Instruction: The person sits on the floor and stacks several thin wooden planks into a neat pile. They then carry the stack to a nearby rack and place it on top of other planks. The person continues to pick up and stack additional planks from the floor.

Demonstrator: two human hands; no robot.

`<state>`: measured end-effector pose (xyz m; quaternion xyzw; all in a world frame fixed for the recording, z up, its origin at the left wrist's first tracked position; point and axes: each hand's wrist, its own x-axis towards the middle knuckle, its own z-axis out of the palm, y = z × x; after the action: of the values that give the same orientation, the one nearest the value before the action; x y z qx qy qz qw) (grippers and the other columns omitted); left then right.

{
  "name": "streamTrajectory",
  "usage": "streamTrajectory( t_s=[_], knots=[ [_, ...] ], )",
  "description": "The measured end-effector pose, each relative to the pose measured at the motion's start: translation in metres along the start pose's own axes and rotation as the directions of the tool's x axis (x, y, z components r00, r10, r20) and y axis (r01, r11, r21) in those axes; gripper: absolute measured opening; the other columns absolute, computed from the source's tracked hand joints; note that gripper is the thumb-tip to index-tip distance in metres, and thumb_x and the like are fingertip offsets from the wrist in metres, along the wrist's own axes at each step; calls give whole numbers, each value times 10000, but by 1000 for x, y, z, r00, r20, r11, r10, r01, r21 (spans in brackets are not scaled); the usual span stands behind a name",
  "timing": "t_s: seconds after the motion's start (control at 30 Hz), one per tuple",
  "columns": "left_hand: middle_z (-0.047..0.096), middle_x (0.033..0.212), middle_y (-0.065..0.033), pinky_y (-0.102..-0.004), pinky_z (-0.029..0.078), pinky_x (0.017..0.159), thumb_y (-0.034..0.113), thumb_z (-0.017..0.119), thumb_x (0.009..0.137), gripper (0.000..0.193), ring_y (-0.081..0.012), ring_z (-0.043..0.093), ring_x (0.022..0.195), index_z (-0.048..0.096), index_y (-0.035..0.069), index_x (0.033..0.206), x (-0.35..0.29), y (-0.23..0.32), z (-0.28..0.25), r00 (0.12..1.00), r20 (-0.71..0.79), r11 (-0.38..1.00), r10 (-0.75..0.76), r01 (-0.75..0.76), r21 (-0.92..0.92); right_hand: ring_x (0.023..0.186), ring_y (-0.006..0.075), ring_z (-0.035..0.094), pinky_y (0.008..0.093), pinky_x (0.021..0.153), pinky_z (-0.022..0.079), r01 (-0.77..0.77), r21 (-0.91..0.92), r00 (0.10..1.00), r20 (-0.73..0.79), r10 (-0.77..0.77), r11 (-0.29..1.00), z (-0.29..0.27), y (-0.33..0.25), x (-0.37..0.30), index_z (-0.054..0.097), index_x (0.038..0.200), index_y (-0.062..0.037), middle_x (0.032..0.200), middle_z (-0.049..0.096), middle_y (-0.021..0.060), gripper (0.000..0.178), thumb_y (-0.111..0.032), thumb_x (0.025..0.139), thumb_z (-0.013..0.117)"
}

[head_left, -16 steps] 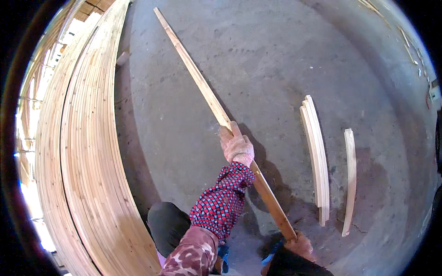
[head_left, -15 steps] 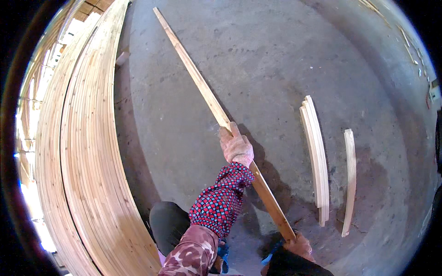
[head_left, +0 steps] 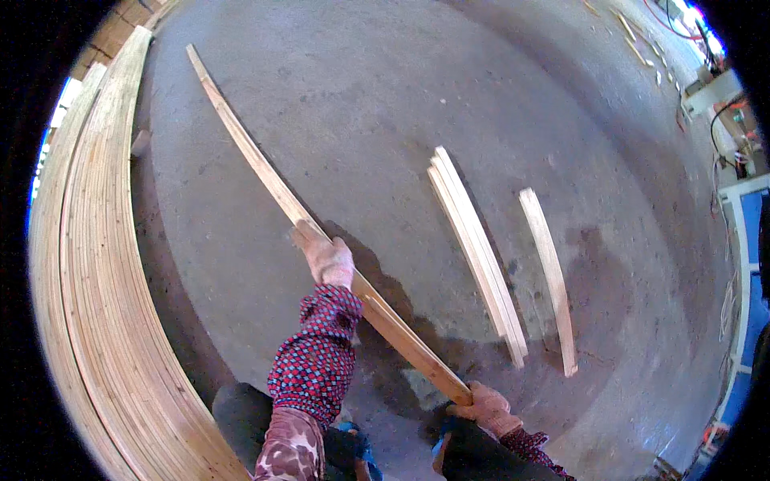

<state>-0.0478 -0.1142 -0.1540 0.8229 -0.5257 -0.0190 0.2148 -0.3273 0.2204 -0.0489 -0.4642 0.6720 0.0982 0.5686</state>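
1. View has swung since half a second ago; long wooden strip [head_left: 405, 343], short pieces and stack all sit farther left in it; I read this mainly as a turn of the view, since their places relative to one another look much the same.
2. Right hand [head_left: 487, 407] now shows more fully, patterned cuff [head_left: 533, 449] included; left hand [head_left: 326, 255] keeps its place partway along the strip; handling seems to continue on this one piece, nothing let go.
3. Both hands pale-gloved and grasping; left wraps the strip near its middle, right grips the near end.
4. Strip slants over the floor [head_left: 385, 104], far end toward the floor's far left, near end by the person's feet; shadow beside it; whether it touches the floor, cannot tell.
5. Strip long, narrow, pale beyond the left hand, browner nearer; a lengthwise line on the near part; one piece or two together, cannot tell.
6. Bundle of short strips [head_left: 479, 260] and single short strip [head_left: 549, 280] to the right, apart; stack of boards [head_left: 104, 240] along the floor's left edge.
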Motion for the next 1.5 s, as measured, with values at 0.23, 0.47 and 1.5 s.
streamTrajectory(
  t_s=[0.23, 0.47, 1.5],
  knots=[
    [570, 1254, -286, -464, 494, 1026, 119, 723, 811, 708, -422, 617, 1154, 338, 3, 1393, 15, 31, -39, 804, 341, 741, -487, 587, -326, 963, 387, 680, 475, 804, 530, 49, -29, 998, -33, -50, 998, -20, -26, -22, 612, 1119, -76, 1034, 695, 175, 699, -679, 780, 707],
    [610, 1117, -199, -479, 560, 830, 161, 758, 815, 698, -312, 646, 972, 375, 39, 1385, -4, 46, -77, 665, 640, 617, -385, 701, -358, 818, 367, 692, 448, 715, 535, 104, -143, 924, -353, -149, 984, -2, 49, -6, 661, 973, -68, 860, 691, 148, 663, -686, 746, 741],
    [601, 800, -99, -358, 549, 590, 5, 690, 729, 454, -234, 640, 661, 453, -2, 1117, -141, 29, -75, 572, 810, 374, -130, 785, -494, 1193, 338, 580, 475, 976, 476, -186, -241, 504, -856, -118, 952, -50, -78, 114, 427, 1412, -23, 1358, 540, 161, 663, -268, 862, 706]
  ],
)
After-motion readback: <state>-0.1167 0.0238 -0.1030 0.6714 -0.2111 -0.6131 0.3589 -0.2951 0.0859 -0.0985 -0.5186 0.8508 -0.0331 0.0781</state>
